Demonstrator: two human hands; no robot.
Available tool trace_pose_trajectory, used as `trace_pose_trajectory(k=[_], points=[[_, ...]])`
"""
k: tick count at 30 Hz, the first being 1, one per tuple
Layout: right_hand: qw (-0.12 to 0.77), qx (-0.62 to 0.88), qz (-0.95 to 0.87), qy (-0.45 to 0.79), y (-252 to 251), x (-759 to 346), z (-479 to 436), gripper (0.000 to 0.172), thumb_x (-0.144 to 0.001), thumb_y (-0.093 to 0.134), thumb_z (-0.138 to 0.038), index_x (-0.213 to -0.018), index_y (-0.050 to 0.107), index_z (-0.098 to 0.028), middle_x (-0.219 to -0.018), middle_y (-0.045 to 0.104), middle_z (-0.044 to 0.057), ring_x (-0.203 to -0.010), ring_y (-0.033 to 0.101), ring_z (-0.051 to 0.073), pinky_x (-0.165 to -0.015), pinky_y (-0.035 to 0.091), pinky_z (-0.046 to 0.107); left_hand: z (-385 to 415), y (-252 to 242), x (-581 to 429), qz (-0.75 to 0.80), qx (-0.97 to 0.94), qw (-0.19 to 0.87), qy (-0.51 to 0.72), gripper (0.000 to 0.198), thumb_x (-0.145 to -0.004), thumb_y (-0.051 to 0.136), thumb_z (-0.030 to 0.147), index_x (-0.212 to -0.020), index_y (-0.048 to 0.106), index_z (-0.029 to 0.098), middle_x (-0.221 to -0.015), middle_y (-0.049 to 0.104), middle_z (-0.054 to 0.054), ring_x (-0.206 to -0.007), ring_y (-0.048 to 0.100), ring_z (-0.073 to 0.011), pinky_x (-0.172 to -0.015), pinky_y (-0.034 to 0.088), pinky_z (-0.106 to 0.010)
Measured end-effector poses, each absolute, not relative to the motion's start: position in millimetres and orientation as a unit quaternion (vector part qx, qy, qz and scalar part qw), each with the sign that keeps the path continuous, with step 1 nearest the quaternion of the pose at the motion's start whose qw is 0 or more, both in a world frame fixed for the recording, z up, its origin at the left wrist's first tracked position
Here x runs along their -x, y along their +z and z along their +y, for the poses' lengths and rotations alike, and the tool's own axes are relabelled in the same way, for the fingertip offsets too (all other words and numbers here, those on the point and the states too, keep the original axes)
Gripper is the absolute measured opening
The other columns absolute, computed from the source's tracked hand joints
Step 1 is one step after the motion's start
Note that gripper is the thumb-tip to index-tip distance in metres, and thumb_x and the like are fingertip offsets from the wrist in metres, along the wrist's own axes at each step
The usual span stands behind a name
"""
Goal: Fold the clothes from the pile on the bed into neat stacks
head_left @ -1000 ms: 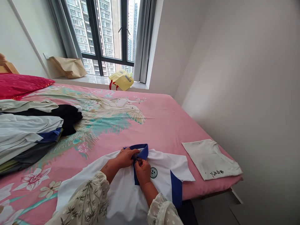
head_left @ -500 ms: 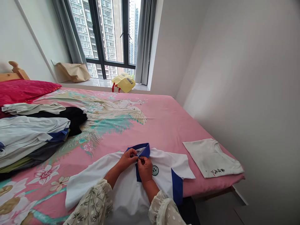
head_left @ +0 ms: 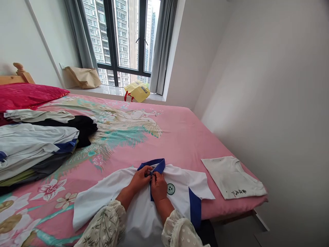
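A white polo shirt [head_left: 180, 178] with a blue collar and a round dark green badge lies face up, its sleeves spread, at the near edge of the bed. My left hand [head_left: 140, 180] pinches the blue placket just under the collar from the left side. Close against it, my right hand [head_left: 158, 187] grips the other side of the placket at the neck opening. The fingertips of both hands meet there, and whatever button lies between them is hidden.
On the right corner of the pink bed [head_left: 177, 137] lies a folded white T-shirt [head_left: 228, 178]. To the left is a pile of clothes [head_left: 38, 144] near a red pillow [head_left: 31, 97]. A brown paper bag [head_left: 84, 78] and a yellow bag [head_left: 138, 92] stand by the window.
Both hands stay at the collar; the left fingers have shifted slightly over the placket. The whole view has tilted a little.
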State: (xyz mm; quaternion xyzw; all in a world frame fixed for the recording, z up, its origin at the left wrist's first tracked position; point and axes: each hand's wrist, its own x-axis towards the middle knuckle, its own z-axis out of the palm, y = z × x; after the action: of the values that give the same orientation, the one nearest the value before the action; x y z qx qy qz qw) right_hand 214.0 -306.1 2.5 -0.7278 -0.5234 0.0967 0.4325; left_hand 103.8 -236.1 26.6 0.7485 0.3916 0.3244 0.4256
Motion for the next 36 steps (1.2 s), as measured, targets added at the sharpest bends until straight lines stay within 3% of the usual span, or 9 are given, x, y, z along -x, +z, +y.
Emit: trace_pose_trajectory(k=[5,10,14,20,29,36], points=[[0.406,0.741,-0.526,0.101,7.3,-213.0,-306.1,0.028,-0.088,0.039,-0.026,-0.098,0.064,-0.018,-0.093,0.065,0.009,-0.081,0.062,0.021,-0.07,0.044,0.029,-237.8,25.8,-105.7,0.402,-0.746,0.416,0.33,0.031,-0.065,0.054,0.016,-0.096,0.06,0.022,-0.079,0.063,0.001,-0.076,0.06,-0.0156,-0.074,0.046,-0.028],[0.462,0.717,-0.511,0.101,2.9,-213.5,-307.1,0.025,-0.086,0.042,-0.027,-0.093,0.065,-0.018,-0.089,0.065,0.009,-0.08,0.061,0.02,-0.073,0.045,0.03,-236.4,24.9,-106.6,0.404,-0.736,0.429,0.333,0.031,-0.066,0.053,0.016,-0.096,0.059,0.021,-0.071,0.059,0.003,-0.069,0.059,-0.0145,-0.07,0.046,-0.028],[0.503,0.695,-0.501,0.115,0.2,-213.3,-309.0,0.022,-0.085,0.045,-0.028,-0.088,0.066,-0.019,-0.086,0.065,0.007,-0.076,0.06,0.018,-0.072,0.046,0.029,-233.0,23.6,-106.1,0.401,-0.722,0.454,0.335,0.032,-0.066,0.055,0.017,-0.097,0.057,0.02,-0.079,0.063,0.001,-0.076,0.062,-0.0159,-0.076,0.047,-0.03],[0.515,0.689,-0.498,0.112,7.5,-211.0,-314.8,0.021,-0.084,0.05,-0.028,-0.082,0.068,-0.018,-0.081,0.064,0.007,-0.073,0.06,0.017,-0.072,0.046,0.027,-230.0,19.9,-106.7,0.39,-0.685,0.518,0.331,0.033,-0.069,0.059,0.026,-0.101,0.053,0.017,-0.076,0.066,0.0,-0.075,0.064,-0.0168,-0.072,0.047,-0.03],[0.446,0.678,-0.583,0.04,5.4,-201.9,-325.3,0.037,-0.089,0.038,-0.017,-0.118,0.062,-0.014,-0.106,0.063,0.013,-0.101,0.058,0.022,-0.09,0.046,0.032,-226.4,20.0,-104.4,0.363,-0.643,0.593,0.322,0.043,-0.065,0.067,0.037,-0.1,0.052,0.017,-0.07,0.066,0.0,-0.065,0.063,-0.0158,-0.065,0.046,-0.028],[0.498,0.647,-0.572,0.081,3.7,-205.9,-325.7,0.035,-0.09,0.038,-0.019,-0.114,0.063,-0.014,-0.105,0.063,0.013,-0.099,0.059,0.02,-0.089,0.047,0.032,-228.3,20.5,-100.4,0.335,-0.631,0.621,0.322,0.053,-0.062,0.074,0.038,-0.104,0.05,0.017,-0.077,0.067,-0.002,-0.073,0.063,-0.0168,-0.071,0.046,-0.029]])
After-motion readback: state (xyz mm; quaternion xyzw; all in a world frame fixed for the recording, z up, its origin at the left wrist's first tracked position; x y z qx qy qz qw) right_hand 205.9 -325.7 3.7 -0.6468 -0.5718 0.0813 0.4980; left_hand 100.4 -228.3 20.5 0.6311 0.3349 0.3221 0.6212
